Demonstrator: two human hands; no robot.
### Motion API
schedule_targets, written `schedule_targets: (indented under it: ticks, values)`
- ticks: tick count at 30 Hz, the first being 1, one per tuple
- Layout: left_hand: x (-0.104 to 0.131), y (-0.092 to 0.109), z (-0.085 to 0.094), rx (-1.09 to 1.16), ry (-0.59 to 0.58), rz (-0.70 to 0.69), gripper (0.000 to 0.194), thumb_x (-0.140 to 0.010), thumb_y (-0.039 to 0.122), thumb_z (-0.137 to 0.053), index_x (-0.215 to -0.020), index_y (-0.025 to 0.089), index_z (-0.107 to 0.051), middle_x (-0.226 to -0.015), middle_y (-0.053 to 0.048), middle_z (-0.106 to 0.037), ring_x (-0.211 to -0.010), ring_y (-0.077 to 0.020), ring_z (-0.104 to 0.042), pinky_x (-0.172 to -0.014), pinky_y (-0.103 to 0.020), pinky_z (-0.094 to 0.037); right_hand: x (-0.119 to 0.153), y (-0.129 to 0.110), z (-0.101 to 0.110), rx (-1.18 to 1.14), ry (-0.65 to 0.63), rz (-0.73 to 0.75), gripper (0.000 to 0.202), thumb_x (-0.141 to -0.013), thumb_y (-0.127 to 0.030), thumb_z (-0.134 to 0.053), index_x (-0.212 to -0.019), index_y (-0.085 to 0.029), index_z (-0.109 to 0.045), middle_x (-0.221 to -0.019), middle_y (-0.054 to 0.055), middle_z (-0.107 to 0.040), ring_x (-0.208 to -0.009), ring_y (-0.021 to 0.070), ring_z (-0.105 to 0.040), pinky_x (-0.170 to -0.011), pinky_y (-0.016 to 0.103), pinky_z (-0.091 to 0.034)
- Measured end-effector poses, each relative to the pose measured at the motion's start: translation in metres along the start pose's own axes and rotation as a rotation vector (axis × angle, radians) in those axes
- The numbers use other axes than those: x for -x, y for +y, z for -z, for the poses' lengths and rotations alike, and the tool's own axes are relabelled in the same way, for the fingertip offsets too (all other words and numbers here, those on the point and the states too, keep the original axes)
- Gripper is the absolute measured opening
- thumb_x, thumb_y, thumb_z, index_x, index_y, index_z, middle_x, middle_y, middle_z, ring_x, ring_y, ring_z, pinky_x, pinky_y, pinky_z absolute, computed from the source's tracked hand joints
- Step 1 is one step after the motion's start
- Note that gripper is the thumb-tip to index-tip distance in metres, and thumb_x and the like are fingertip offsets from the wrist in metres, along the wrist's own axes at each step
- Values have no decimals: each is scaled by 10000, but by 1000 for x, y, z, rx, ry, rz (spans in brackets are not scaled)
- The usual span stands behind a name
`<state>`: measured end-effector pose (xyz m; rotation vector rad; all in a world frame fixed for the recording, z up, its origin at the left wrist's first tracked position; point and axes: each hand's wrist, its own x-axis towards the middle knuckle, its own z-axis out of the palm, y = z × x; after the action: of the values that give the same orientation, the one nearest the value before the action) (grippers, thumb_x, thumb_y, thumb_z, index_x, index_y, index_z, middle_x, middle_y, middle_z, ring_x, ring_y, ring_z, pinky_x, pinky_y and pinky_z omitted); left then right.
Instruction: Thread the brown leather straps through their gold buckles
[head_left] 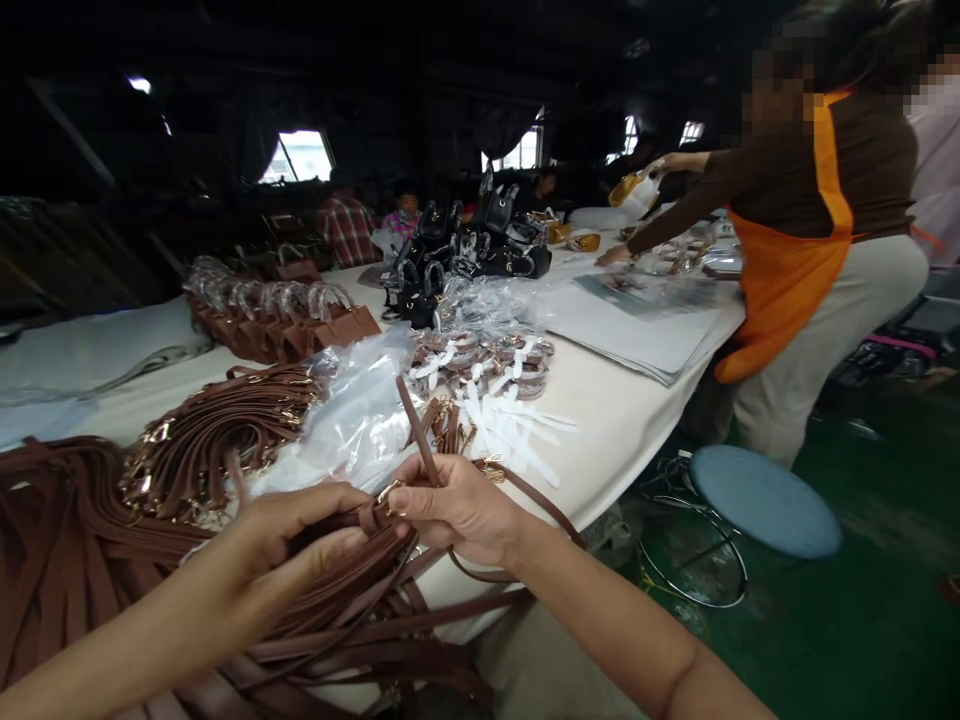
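Lower centre of frame: right hand (457,510) pinched on brown strap (417,436) near its buckle end, strap's long axis rising up-left from the fingers, left hand (300,530) closed on the same strap just left.

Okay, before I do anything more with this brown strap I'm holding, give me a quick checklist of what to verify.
1. Both hands on the strap: ok. Left hand and right hand pinch the brown strap near its buckle.
2. Buckle seated properly: cannot tell, the fingers cover it.
3. Strap free of the strap pile: not ok, it runs into the heap below.
4. Plastic bag clear of the strap: not ok, it lies right behind it.
5. Co-worker in the orange apron clear of your hands: ok, at the far table end.
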<state>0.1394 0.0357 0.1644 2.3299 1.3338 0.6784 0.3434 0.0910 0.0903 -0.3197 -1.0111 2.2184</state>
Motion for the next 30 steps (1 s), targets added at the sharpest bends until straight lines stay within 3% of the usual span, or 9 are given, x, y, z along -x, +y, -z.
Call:
schedule_targets:
  ticks: [3,7,12,17,22,26,30]
  values:
    - [0,6,-5,-28,-28,-37,301,-888,401,-641,-1178,324,-656,-1000,12,-755,-952,-195,-721,-747,-172,-569,6,-5,-1,126,60,121,369,-649,-352,-895,-779,-140,-622,-583,-31,-615,-459,37,-470,-383,169,-190]
    - [-5,10,-14,28,14,-25,239,-915,395,-607,-1133,339,-686,-962,38,-756,-907,-157,-722,-755,-141,-551,11,-3,-1,278,54,219,340,-705,-359,-858,-771,-137,-610,-532,-57,-570,-430,21,-397,-419,173,-259]
    - [-5,8,-23,56,48,33,187,-907,386,-571,-998,324,-722,-867,43,-742,-862,-158,-707,-706,-144,-537,11,10,1,207,16,192,308,-812,-410,-763,-792,-148,-601,-526,-53,-566,-395,21,-351,-396,187,-209]
    - [-2,0,-22,114,-27,151,278,-933,436,-495,-1029,320,-729,-905,28,-743,-887,-181,-698,-734,-186,-544,7,18,-4,21,117,106,356,-734,-419,-815,-739,-148,-584,-466,-49,-544,-353,17,-304,-363,194,-99]
    - [5,-15,-31,164,-9,198,283,-938,451,-526,-1124,323,-696,-1030,25,-744,-1000,-191,-692,-828,-197,-540,1,21,-5,-235,141,-39,344,-695,-340,-823,-724,-161,-531,-451,-80,-494,-331,-7,-177,-365,179,-36]
    - [15,-26,-50,65,88,187,361,-947,428,-547,-1294,331,-559,-1267,14,-675,-1180,-182,-627,-939,-204,-503,0,21,2,-287,138,-82,269,-739,-271,-775,-758,-163,-529,-479,-77,-509,-332,-8,-169,-367,159,-55]
    - [16,-29,-63,-70,176,98,394,-920,436,-611,-1289,321,-533,-1234,7,-684,-1137,-169,-644,-948,-222,-498,1,20,12,-309,131,-58,214,-770,-235,-744,-800,-155,-548,-494,-76,-512,-334,-7,-164,-364,146,-73]
